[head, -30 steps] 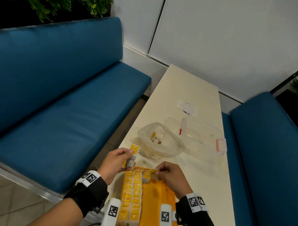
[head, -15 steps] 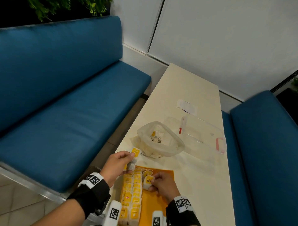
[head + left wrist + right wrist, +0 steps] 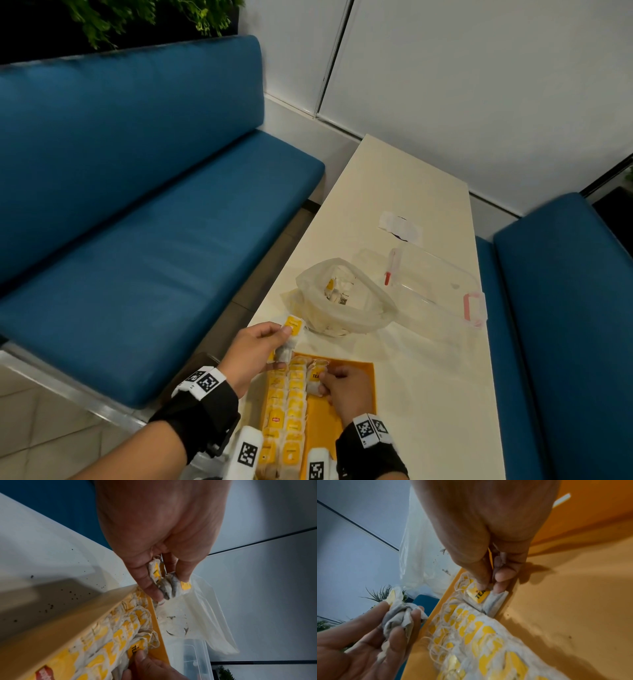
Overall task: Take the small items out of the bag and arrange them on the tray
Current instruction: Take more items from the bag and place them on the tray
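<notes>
An orange tray [image 3: 342, 416] lies at the table's near edge with two rows of yellow-tagged tea bags [image 3: 289, 407] along its left side. My right hand [image 3: 344, 385] pinches one tea bag [image 3: 489, 599] and sets it down at the far end of a third row. My left hand [image 3: 255, 349] hovers over the tray's far left corner and grips a small bunch of tea bags [image 3: 169, 582]. Beyond the tray sits the open clear plastic bag [image 3: 346, 301], with more tea bags inside.
A clear plastic box [image 3: 431, 291] with pink latches and a red-tipped pen inside stands right of the bag. A white wrapper [image 3: 400, 228] lies farther back on the cream table [image 3: 428, 394]. Blue benches [image 3: 137, 222] flank the table on both sides.
My right hand has lowered its tea bag from above the tray onto the tray beside the second row. My left hand has stayed nearly still with its bunch.
</notes>
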Tool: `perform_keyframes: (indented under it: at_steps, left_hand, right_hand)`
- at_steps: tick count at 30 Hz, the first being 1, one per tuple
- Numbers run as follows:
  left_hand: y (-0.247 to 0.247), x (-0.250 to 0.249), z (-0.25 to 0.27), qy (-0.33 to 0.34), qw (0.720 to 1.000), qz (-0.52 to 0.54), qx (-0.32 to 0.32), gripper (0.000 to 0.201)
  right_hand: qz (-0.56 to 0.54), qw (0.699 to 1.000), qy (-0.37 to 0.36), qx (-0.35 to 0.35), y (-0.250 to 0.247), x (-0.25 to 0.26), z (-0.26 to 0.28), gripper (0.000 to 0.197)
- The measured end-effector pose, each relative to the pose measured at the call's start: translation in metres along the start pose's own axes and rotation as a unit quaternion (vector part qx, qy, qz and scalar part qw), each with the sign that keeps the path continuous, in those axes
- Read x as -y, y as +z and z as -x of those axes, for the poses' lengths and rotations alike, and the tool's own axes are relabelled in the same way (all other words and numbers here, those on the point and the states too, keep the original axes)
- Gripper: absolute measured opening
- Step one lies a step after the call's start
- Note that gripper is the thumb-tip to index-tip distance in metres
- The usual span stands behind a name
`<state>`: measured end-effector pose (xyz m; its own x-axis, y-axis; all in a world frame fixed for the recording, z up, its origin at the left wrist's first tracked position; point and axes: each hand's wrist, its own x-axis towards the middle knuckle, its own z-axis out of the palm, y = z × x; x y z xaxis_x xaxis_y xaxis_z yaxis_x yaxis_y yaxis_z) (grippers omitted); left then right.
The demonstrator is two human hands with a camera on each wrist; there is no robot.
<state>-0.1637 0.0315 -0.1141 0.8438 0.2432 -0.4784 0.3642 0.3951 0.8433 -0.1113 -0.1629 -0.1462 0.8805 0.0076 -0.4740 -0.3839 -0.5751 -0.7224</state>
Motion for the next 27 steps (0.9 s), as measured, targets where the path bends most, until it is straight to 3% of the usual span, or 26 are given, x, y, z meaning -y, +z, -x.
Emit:
perform_keyframes:
  at_steps: [6, 17, 21, 23, 27]
  left_hand:
    - [-0.001, 0.001, -0.001, -0.003, 1.0, -0.003, 0.007, 0.019]
    - [-0.005, -0.001, -0.001, -0.003, 1.0, -0.01, 0.024, 0.021]
    - [-0.002, -0.003, 0.002, 0.003, 0.999, -0.022, 0.039, 0.02]
    - [0.003, -0.005, 0.004, 0.013, 0.998, -0.039, 0.053, 0.018]
    - [0.013, -0.007, 0.008, 0.037, 0.992, -0.081, 0.086, 0.016]
  right_hand:
    - [0.064, 0.998, -0.023, 0.004, 0.006, -0.002, -0.003, 0.033]
    - [0.015, 1.0, 0.02, 0.009, -0.013, 0.016, 0.013, 0.023]
    - [0.043, 0.996, -0.072, -0.031, -0.035, 0.044, 0.024, 0.012]
    - [-0.004, 0.991, -0.131, -0.001, -0.04, 0.062, 0.031, 0.003]
    - [-0.034, 0.979, -0.179, 0.087, -0.037, 0.085, 0.038, 0.012]
